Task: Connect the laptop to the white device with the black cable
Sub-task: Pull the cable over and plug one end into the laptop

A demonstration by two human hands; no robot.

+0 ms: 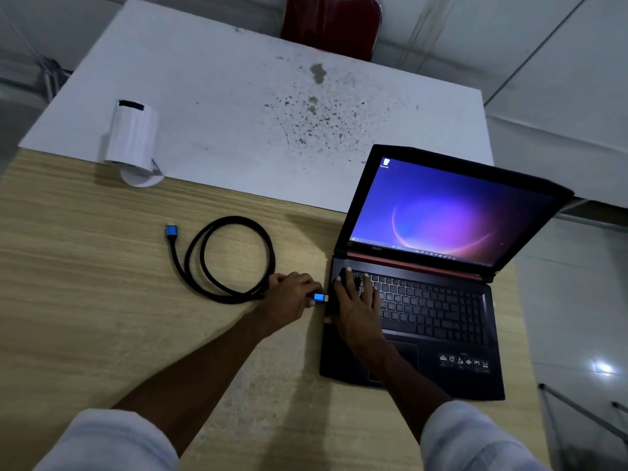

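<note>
Left hand: my left hand (291, 294) is pinched shut around the blue metal plug (319, 297) on one end of the black braided cable (234, 256), plug tip pointing at the laptop's left edge, just short of touching as far as I can tell.
Right hand: my right hand (356, 305) lies flat and open on the left side of the keyboard, fingers spread, holding nothing.
Laptop: the black laptop with the red hinge strip (424, 300) sits under my right hand, lid up, purple desktop showing.
Cable: the rest loops in a loose coil on the far side of my left hand, and the other blue plug (171, 231) lies loose beyond the coil.
White device: the white cylinder-shaped device with a black slot on top (132, 137) stands well beyond my left hand, right on the seam between surfaces.
Surface: light wood-grain tabletop (102, 317) under my hands, and a white table speckled with dark stains (221, 96) butted against its far edge.
Room: dark red chair back (331, 25) past the white table, glossy pale floor tiles (577, 317) off to my right.
</note>
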